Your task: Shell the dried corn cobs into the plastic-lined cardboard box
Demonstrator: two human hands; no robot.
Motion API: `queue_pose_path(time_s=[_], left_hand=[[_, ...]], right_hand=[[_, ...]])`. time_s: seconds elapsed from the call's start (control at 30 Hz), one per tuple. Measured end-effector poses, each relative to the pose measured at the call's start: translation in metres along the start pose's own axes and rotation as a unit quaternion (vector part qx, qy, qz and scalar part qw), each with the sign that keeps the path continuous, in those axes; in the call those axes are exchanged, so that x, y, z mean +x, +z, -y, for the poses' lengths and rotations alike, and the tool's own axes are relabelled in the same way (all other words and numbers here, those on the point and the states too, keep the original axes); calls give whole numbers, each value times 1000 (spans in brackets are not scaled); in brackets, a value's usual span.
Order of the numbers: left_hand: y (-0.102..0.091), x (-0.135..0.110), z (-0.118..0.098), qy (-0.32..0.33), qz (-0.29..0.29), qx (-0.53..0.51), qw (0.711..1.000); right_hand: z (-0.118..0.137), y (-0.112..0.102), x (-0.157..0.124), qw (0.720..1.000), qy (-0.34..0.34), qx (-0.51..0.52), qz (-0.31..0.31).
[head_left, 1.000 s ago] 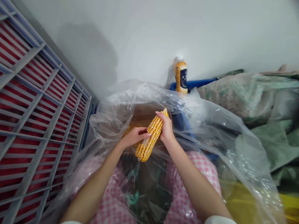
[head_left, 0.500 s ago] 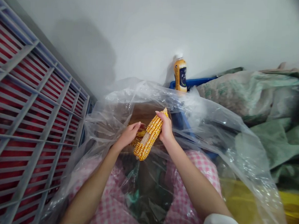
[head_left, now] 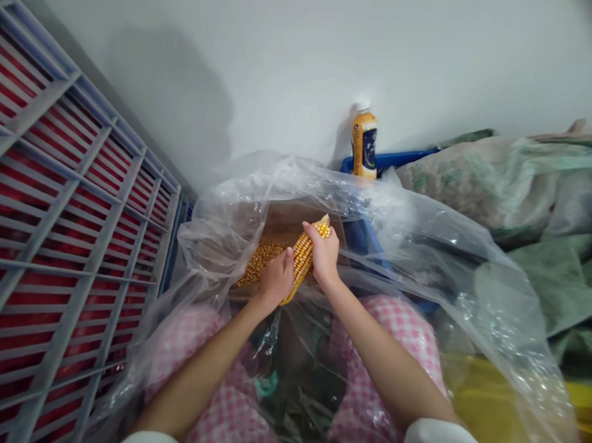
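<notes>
A yellow corn cob (head_left: 304, 254) is held over a cardboard box (head_left: 286, 225) lined by a clear plastic sheet (head_left: 413, 254). My left hand (head_left: 276, 278) is wrapped round the cob's lower half. My right hand (head_left: 323, 251) grips its upper end, fingers closed near the tip. Loose yellow kernels (head_left: 260, 260) lie in a pile in the box just left of my left hand. My lap in pink checked cloth (head_left: 218, 376) lies under the plastic.
A grey grid crate wall over red (head_left: 62, 236) stands at the left. An orange bottle (head_left: 364, 143) stands by the white wall on a blue bin (head_left: 393, 162). Green woven sacks (head_left: 524, 213) pile up at the right, with something yellow (head_left: 490, 397) beneath the plastic.
My left hand moved from beside the cob onto its lower half and closed round it. The cob was drawn up a little toward the box. The view shifted slightly.
</notes>
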State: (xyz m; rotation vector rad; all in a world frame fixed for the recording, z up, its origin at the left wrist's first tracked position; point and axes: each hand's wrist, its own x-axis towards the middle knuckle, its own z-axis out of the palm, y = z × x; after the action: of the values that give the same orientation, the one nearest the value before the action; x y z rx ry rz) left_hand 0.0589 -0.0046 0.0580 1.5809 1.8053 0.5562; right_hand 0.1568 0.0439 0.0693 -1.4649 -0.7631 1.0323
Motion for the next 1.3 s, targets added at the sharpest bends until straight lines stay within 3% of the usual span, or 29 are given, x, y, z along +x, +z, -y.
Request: queue_pose_path(time_s=[0.1,0.3,0.43,0.53,0.7,0.83,1.03,1.3], left_hand=[[1,2,-1,-17,-3,-15,1000],[8,5,3,-2,-38,-39,999],[7,11,7,-18,-26,-99,995],[-6,16,9,-27,40,-184,982],[-40,15,9,-107,208,-324,917],[-60,6,6,-53,309,-356,880],[-66,2,3,-6,338,-347,875],[-61,4,4,-19,334,-354,874]], right_hand=[[4,-4,0,998,-43,-49,-8],[4,-6,-1,997,-64,-41,-15],[6,-6,-6,997,-75,-18,19],[12,-7,-6,994,-53,74,53],[26,-12,6,964,57,252,60],[37,-19,13,943,117,304,66],[44,-22,17,934,114,334,57],[40,-20,17,935,118,327,74]])
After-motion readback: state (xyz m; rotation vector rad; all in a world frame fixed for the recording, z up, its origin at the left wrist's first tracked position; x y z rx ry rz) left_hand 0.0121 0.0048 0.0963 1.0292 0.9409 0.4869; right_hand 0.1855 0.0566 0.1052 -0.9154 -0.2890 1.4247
